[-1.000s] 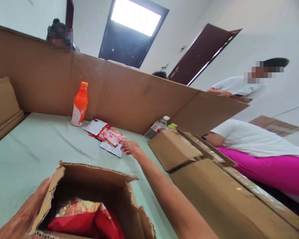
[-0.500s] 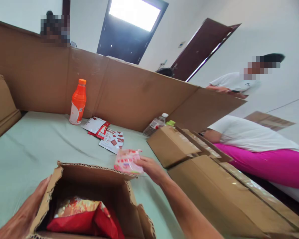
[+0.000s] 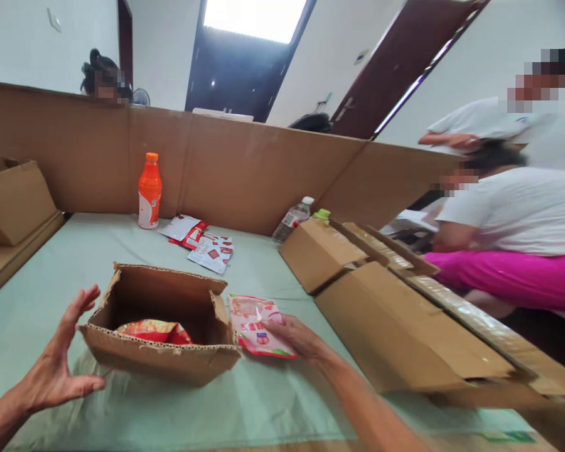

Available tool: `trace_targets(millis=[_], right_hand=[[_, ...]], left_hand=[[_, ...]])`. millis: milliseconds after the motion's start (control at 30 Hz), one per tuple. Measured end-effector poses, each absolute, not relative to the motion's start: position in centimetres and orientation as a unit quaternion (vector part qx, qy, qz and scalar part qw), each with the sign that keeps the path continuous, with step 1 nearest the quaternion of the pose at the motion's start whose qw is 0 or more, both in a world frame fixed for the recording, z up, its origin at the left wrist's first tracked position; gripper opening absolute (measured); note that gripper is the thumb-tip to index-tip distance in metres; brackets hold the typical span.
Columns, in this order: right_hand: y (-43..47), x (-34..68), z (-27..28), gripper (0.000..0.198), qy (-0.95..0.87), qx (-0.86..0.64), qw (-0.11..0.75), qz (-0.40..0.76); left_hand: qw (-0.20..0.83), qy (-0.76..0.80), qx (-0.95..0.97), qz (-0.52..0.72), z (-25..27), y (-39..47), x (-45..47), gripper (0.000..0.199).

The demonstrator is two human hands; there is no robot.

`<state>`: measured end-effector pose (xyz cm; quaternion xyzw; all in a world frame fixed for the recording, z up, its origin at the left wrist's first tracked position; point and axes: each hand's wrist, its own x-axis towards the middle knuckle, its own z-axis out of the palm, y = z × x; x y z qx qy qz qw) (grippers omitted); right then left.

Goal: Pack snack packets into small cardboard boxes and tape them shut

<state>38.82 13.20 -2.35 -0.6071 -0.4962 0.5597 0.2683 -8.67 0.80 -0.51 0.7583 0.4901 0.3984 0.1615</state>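
Observation:
My right hand (image 3: 294, 336) grips a pink and white snack packet (image 3: 254, 314) by its right side, low over the table just right of an open cardboard box (image 3: 169, 361). Inside that box lies a red and yellow packet (image 3: 157, 331), partly hidden by the front wall. My left hand (image 3: 59, 361) is spread beside the box's left end, fingers apart and thumb out, holding nothing. Farther back, white and brown packets (image 3: 211, 252) overlap a red packet (image 3: 191, 235) on the table.
An orange bottle (image 3: 149, 191) stands before a tall cardboard wall (image 3: 263, 169). A clear bottle (image 3: 293, 220) leans near a green cap (image 3: 321, 215). Cardboard boxes (image 3: 405, 320) line the right side, another box (image 3: 16, 201) the left. People (image 3: 522, 207) are beyond the wall at right.
My left hand has come off the box and opened. The box sits farther from me in view. My right hand has lowered the pink packet beside the box's right side.

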Motion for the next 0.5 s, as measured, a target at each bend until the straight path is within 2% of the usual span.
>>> trace_targets(millis=[100,200,300,367,433,500], right_hand=[[12.7,38.6,-1.2,0.056,-0.509,-0.607,0.283,0.541],[11.5,38.4,2.1,0.054,-0.515,-0.602,0.368,0.487],[9.9,37.3,6.8,0.045,-0.53,-0.555,0.525,0.367],[8.7,35.8,9.8,0.036,-0.564,-0.504,0.591,0.282],[7.7,33.9,12.3,0.028,-0.628,-0.454,0.6,0.2],[7.0,31.8,14.3,0.02,-0.725,-0.405,0.544,0.124]], left_hand=[[0.08,0.476,0.765,0.426,5.4,-1.7,-7.1,0.101],[0.039,0.459,0.832,0.31,11.5,-1.5,-4.8,0.087],[0.088,0.409,0.9,0.124,15.4,1.6,-1.9,0.079],[0.147,0.402,0.904,0.014,16.5,4.2,0.0,0.054],[0.2,0.39,0.896,-0.07,16.7,6.2,1.5,0.032],[0.232,0.371,0.891,-0.119,16.1,7.2,2.5,0.022]])
